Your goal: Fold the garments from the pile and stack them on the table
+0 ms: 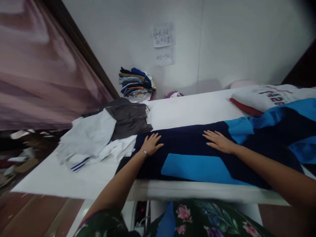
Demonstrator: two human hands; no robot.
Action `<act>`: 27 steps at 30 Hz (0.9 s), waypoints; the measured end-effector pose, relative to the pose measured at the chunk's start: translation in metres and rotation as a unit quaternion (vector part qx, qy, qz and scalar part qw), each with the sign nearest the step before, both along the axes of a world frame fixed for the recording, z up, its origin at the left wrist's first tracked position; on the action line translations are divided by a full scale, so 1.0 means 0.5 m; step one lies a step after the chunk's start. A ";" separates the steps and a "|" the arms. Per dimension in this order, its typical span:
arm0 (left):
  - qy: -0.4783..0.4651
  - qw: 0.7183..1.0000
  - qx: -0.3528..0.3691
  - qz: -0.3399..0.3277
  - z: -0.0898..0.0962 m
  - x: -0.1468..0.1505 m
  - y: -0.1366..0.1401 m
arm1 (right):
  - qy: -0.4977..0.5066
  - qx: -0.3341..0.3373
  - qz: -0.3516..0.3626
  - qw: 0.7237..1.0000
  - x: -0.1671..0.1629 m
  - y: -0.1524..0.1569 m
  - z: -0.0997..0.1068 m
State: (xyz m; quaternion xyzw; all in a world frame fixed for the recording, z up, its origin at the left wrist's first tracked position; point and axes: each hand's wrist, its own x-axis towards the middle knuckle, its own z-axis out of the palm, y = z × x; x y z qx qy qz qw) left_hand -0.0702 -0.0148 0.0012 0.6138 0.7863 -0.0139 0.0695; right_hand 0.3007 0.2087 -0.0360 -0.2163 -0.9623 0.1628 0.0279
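A navy garment with bright blue panels (187,141) lies spread along the front of the white table. My left hand (151,144) rests flat on its left part, fingers spread. Farther right, my right hand (218,141) also lies flat on the navy cloth, fingers stretched toward the left. Both palms face down, and neither hand grips anything. The garment's right end, with light blue cloth (271,115), runs on past my right forearm. A blue strip hangs below the table edge, against my flowered clothing.
White garments (91,131) and dark grey folded clothes (129,118) lie at the left on the white table (187,113). Behind them rises a stack of folded clothes (137,84). A white garment with lettering (266,97) lies back right. Paper notes (164,39) hang on the wall.
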 end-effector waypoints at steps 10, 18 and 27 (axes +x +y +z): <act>0.033 0.957 0.115 0.264 0.017 -0.047 -0.088 | 0.005 0.027 -0.003 1.000 0.003 0.015 -0.032; 0.037 0.954 0.085 0.287 0.044 -0.062 -0.063 | 0.008 0.035 -0.012 0.999 0.000 0.016 -0.033; 0.004 0.982 0.025 0.186 0.052 -0.118 0.049 | 0.008 0.022 -0.017 1.000 -0.009 0.008 -0.020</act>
